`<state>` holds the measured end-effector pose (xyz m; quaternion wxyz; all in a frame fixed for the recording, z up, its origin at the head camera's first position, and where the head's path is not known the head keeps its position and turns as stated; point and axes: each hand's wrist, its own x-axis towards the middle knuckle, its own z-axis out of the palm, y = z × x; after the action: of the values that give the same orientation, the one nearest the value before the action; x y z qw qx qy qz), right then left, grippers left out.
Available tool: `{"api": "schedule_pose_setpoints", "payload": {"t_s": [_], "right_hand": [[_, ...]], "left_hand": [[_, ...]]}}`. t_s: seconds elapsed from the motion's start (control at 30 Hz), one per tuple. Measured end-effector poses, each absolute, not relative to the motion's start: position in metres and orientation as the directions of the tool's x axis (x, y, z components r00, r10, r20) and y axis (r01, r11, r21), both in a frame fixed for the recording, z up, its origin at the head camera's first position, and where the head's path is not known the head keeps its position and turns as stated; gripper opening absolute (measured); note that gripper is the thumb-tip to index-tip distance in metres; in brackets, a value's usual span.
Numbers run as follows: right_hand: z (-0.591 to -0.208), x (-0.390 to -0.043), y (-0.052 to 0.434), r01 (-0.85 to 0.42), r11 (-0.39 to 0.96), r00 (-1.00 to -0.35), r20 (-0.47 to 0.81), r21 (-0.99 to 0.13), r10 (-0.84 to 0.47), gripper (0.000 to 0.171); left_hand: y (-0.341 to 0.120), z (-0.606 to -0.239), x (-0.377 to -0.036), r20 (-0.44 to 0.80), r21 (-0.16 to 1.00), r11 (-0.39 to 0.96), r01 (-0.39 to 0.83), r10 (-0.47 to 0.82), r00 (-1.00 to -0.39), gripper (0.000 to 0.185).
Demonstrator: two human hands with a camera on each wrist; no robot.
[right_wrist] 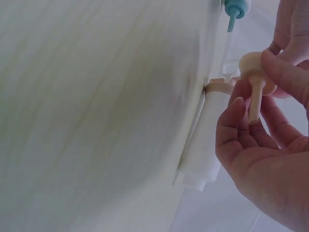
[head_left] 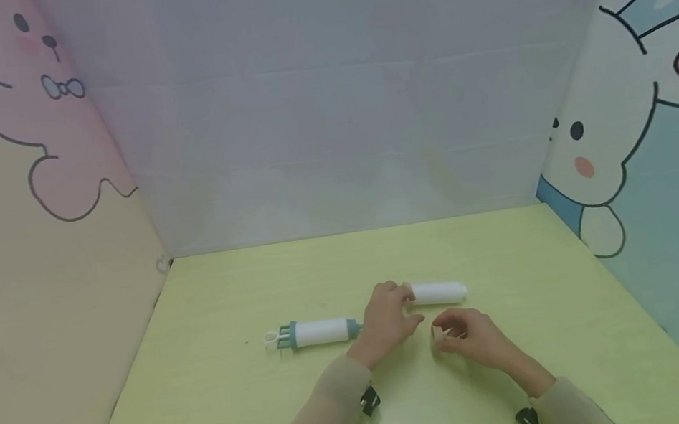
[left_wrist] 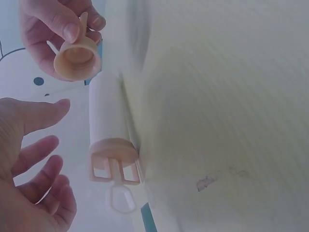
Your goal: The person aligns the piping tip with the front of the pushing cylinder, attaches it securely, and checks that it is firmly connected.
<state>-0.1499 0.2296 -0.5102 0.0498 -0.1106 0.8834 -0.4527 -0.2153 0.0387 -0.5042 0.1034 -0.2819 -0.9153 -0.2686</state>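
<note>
My right hand [head_left: 478, 341] pinches a beige funnel-shaped nozzle cap [left_wrist: 76, 58] by its thin spout, the wide hollow mouth turned toward my left hand [head_left: 386, 321]. In the left wrist view, the left hand's fingers are loosely bent and hold nothing. Beside them lies a white syringe-like dispenser tube [head_left: 438, 292] on its side. Its one end carries a beige collar [left_wrist: 114, 151] with a pale pull ring [left_wrist: 123, 199]; a bare white neck [right_wrist: 194, 182] shows at the other. From the head view, the left fingers partly cover the collar end.
To the left on the yellow-green table [head_left: 225, 416] lies a similar dispenser [head_left: 322, 332] with teal ends and a white barrel. Its tip points at the left wrist. Printed fabric walls [head_left: 332, 111] enclose the table at the back and both sides.
</note>
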Motion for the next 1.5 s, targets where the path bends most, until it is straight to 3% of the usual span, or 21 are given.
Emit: {"api": "schedule_pose_setpoints", "payload": {"t_s": [0.17,0.37,1.1,1.27,1.5], "right_hand": [[-0.51,-0.151,0.23,-0.134,0.557,-0.971,-0.005,-0.82,-0.241,0.028],[-0.507,-0.149,0.232,-0.126,0.539,-0.971,-0.007,-0.833,-0.237,0.03],[-0.509,-0.148,0.234,-0.125,0.59,-0.976,-0.007,-0.798,-0.217,0.029],[-0.512,-0.147,0.234,-0.119,0.575,-0.974,-0.016,-0.809,-0.225,0.028],[-0.514,-0.146,0.235,-0.104,0.567,-0.976,-0.026,-0.817,-0.215,0.029]], "left_hand": [[0.045,-0.501,-0.228,0.343,0.313,0.789,0.529,0.425,-0.838,0.057],[0.055,-0.505,-0.242,0.205,0.332,0.821,0.465,0.419,-0.885,0.074],[0.064,-0.522,-0.256,0.051,0.349,0.846,0.403,0.412,-0.91,0.072],[0.065,-0.524,-0.255,0.006,0.377,0.835,0.402,0.431,-0.902,0.064],[0.066,-0.53,-0.26,0.049,0.39,0.815,0.427,0.445,-0.894,0.048]]}}
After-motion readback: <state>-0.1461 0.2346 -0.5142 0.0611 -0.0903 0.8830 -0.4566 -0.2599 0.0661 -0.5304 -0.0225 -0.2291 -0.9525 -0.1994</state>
